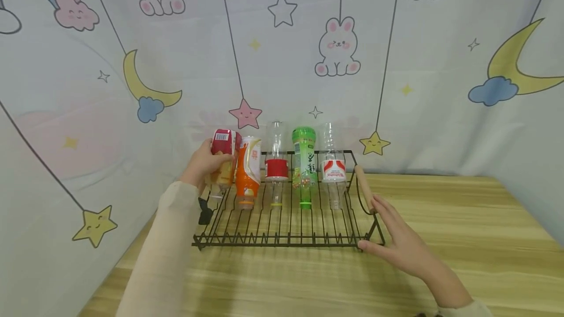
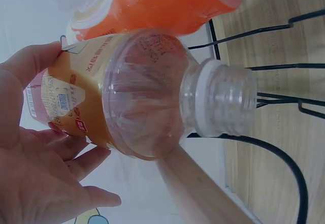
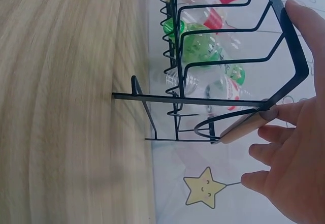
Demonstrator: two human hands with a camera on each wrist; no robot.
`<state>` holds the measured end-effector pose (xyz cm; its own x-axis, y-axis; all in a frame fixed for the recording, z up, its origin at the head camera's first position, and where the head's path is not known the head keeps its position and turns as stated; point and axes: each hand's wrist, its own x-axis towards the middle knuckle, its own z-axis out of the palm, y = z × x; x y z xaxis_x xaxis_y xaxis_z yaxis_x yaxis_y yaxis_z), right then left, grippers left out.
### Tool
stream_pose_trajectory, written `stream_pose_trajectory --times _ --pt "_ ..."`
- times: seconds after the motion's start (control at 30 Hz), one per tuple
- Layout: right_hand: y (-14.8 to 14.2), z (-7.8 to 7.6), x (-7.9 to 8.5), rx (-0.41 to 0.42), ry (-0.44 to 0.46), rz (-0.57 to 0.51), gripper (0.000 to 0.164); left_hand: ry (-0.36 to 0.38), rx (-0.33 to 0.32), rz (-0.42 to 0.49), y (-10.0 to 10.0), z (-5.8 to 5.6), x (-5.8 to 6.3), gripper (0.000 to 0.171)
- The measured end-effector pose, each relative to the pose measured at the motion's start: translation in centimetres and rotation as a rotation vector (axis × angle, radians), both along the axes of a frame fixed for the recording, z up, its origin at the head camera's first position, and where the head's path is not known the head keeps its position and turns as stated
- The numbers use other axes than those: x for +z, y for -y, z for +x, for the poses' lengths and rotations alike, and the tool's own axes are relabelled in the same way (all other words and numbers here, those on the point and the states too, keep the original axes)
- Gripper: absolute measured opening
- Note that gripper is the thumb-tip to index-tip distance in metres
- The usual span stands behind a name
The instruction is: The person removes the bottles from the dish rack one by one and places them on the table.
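Note:
My left hand (image 1: 204,160) grips an upside-down plastic bottle (image 1: 223,153) with a red and yellow label, at the left end of a black wire dish rack (image 1: 288,244). In the left wrist view the uncapped clear neck (image 2: 228,99) of this bottle points down toward the wires, and the thumb lies along its label. My right hand (image 1: 403,241) rests at the rack's right end with fingers extended: the fingertips touch the wooden handle (image 1: 364,190) and the thumb is at the front corner. Right beside the held bottle leans an orange bottle (image 1: 248,172), also neck down.
Farther right in the rack stand a clear bottle with a red label (image 1: 276,168), a green bottle (image 1: 305,165) and a clear bottle with a white and red label (image 1: 334,170), all inverted. The rack sits on a wood-grain table (image 1: 440,219) before a patterned cloth backdrop (image 1: 282,62).

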<state>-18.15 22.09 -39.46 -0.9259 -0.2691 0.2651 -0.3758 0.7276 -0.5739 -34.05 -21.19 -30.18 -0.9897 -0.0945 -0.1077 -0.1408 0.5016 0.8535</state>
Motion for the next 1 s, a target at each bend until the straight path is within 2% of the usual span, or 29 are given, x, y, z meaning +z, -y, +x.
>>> stream_pose_trajectory --times 0.17,0.37,0.6,0.8,1.0 --pt "0.0 0.2 0.3 0.001 0.002 0.009 0.096 -0.043 -0.044 -0.130 -0.1 0.2 0.8 0.084" --pt "-0.2 0.0 0.9 0.005 -0.013 0.031 0.094 -0.086 -0.096 -0.182 -0.7 0.9 2.0 0.083" --pt "-0.5 -0.2 2.8 0.019 -0.007 0.064 0.093 -0.088 -0.160 -0.211 -1.6 1.7 3.7 0.083" --pt "-0.5 -0.5 4.9 0.050 -0.049 0.110 0.094 -0.065 -0.214 -0.211 -3.0 2.2 4.9 0.085" --pt "-0.5 -0.9 6.7 0.104 -0.117 0.159 0.096 -0.059 -0.276 -0.241 -5.1 3.2 5.9 0.083"
